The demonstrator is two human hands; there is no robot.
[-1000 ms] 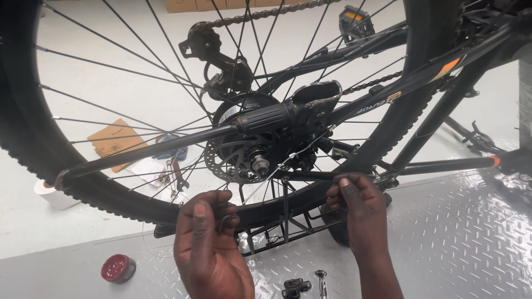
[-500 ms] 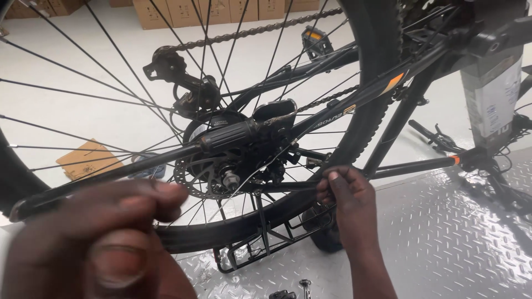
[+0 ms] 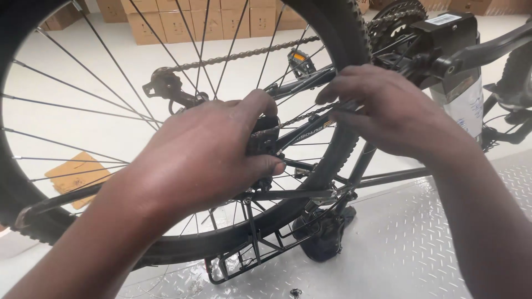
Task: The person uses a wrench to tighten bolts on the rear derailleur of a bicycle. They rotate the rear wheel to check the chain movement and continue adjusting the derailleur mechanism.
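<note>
An upturned black bicycle fills the head view, its rear wheel (image 3: 343, 61) and spokes in front of me. My left hand (image 3: 205, 155) is closed around the black hub and brake part (image 3: 265, 141) at the wheel's centre. My right hand (image 3: 388, 111) rests on the black frame stay (image 3: 310, 119) just right of the tyre, fingers curled over it. The chain (image 3: 238, 55) runs above both hands towards the derailleur (image 3: 166, 86). What my left palm covers is hidden.
A black rear rack (image 3: 249, 260) hangs below the wheel over a diamond-plate metal bench (image 3: 410, 243). A white-grey battery block (image 3: 460, 83) sits at the right. Cardboard boxes (image 3: 221, 19) line the far floor, and one flat piece of cardboard (image 3: 77, 174) lies behind the spokes.
Both hands rose from the rack area to the hub and frame. The left hand, near the camera half a second ago, now grips the hub part. The view shifted right.
</note>
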